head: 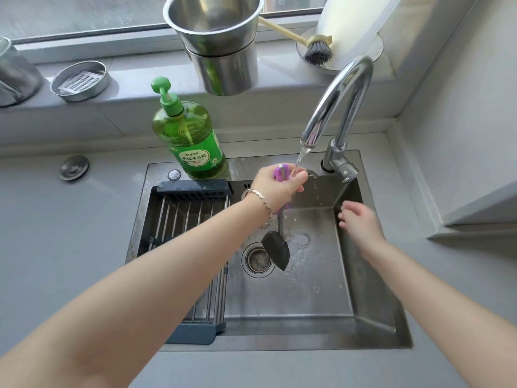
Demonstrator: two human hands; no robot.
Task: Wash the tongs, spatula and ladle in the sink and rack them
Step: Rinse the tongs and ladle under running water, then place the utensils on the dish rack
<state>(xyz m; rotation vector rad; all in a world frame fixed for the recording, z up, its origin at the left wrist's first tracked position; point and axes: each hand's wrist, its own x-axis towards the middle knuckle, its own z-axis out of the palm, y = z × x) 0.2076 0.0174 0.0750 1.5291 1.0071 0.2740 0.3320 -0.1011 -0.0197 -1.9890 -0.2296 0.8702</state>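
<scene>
My left hand (275, 184) grips the purple handle end of the tongs (277, 249) and holds them upright under the running tap (333, 107). Their black tips hang down over the drain (256, 259) of the steel sink (372, 303). Water falls onto my fingers and the handle. My right hand (359, 219) hovers over the sink's right side with relaxed fingers, holding nothing. A drying rack (181, 217) with metal bars spans the sink's left part and holds nothing. No spatula or ladle is in view.
A green dish-soap bottle (190, 135) stands on the sink's back rim. On the window ledge are stacked steel cups (221, 43), a round steel tin (81, 81), a dish brush (316, 50) and a white roll (352, 23). Grey counter surrounds the sink; a wall rises at the right.
</scene>
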